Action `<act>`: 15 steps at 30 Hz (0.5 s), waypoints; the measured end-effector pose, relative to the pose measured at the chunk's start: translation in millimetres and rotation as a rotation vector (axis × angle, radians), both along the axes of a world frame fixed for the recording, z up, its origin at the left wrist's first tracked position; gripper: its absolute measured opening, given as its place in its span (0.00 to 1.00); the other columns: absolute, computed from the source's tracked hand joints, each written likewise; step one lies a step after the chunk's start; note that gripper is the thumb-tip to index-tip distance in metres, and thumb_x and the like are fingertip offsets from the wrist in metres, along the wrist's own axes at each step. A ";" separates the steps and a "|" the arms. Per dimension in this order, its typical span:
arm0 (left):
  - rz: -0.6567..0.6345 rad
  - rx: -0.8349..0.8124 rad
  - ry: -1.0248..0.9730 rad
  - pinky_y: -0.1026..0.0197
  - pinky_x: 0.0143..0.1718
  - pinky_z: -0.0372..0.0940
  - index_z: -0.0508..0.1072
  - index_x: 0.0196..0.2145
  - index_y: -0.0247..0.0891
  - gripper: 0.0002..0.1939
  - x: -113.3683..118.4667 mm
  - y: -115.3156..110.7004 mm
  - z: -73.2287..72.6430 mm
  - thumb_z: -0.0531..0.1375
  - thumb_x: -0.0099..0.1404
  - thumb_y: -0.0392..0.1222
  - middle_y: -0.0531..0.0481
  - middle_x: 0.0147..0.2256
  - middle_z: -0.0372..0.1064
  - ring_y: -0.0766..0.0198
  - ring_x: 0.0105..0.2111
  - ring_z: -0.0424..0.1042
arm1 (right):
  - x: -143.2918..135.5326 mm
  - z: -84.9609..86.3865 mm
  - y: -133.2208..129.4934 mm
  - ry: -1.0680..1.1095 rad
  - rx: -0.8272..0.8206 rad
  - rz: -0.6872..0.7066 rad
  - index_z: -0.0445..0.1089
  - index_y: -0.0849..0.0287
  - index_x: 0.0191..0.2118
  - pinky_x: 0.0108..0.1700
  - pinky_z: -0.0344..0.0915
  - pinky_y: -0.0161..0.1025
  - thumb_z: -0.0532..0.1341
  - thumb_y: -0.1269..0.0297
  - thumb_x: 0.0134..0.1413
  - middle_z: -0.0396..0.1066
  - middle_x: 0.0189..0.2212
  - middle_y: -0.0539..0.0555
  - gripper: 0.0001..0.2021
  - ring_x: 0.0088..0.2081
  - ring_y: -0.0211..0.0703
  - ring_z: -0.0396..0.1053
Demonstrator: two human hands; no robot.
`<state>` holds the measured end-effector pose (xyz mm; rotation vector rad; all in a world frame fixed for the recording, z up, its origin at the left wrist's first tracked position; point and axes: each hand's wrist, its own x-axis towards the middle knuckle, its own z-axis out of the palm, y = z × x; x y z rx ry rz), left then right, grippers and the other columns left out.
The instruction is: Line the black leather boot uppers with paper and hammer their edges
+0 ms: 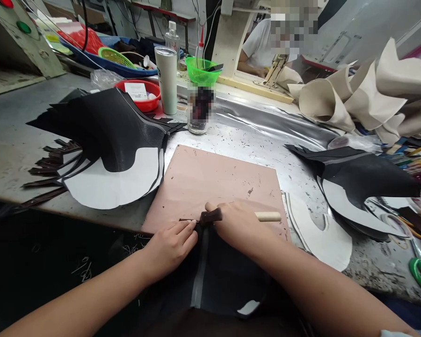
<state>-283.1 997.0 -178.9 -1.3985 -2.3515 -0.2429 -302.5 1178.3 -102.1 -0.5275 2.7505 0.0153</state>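
My right hand [236,222] is wrapped round a hammer; its pale wooden handle [269,216] sticks out to the right and its dark head [211,216] to the left. With fingertips pressed together, my left hand [173,243] pinches the top edge of a black shoe-upper piece [228,262] just left of the hammer head. A thin dark strip [186,220] shows at these fingertips. Down the black piece runs a grey seam tape [199,271]; the piece hangs over the table's front edge. Its upper edge lies on a pinkish board [217,178].
Stacked black-and-white upper pieces [115,180] lie left, more [368,178] right beside white cut pieces [323,234]. A tumbler [167,82], a glass jar [198,124], a red bowl [150,93] and a green basket [199,75] stand behind. Beyond, a person [257,49] sits by a sewing machine [277,70].
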 end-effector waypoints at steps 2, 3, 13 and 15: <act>0.004 -0.001 0.000 0.56 0.35 0.66 0.70 0.33 0.31 0.13 0.5 -1.0 -1.3 0.46 0.63 0.27 0.41 0.39 0.69 0.57 0.39 0.68 | -1.8 2.5 -1.9 0.065 0.010 -0.003 0.63 0.56 0.35 0.23 0.46 0.35 0.51 0.72 0.54 0.70 0.25 0.50 0.06 0.25 0.39 0.65; 0.005 -0.001 0.001 0.56 0.36 0.66 0.69 0.33 0.31 0.12 0.6 -1.4 -1.7 0.46 0.63 0.27 0.42 0.39 0.69 0.56 0.40 0.68 | -2.6 3.2 -2.3 0.085 0.006 -0.020 0.63 0.55 0.36 0.24 0.46 0.34 0.51 0.71 0.54 0.70 0.25 0.50 0.06 0.25 0.40 0.66; 0.053 -0.065 0.056 0.59 0.26 0.64 0.70 0.31 0.29 0.10 11.0 9.3 1.0 0.49 0.59 0.26 0.42 0.28 0.66 0.58 0.29 0.66 | -8.5 5.4 -10.7 0.097 0.037 0.075 0.65 0.58 0.35 0.24 0.52 0.35 0.51 0.74 0.52 0.71 0.25 0.52 0.08 0.27 0.42 0.69; 0.080 -0.062 0.069 0.59 0.26 0.64 0.70 0.29 0.28 0.09 12.9 11.5 0.8 0.50 0.58 0.25 0.41 0.27 0.66 0.57 0.30 0.67 | -12.4 3.9 -13.0 0.063 0.045 0.157 0.66 0.59 0.32 0.25 0.54 0.35 0.52 0.74 0.51 0.71 0.26 0.54 0.07 0.28 0.43 0.69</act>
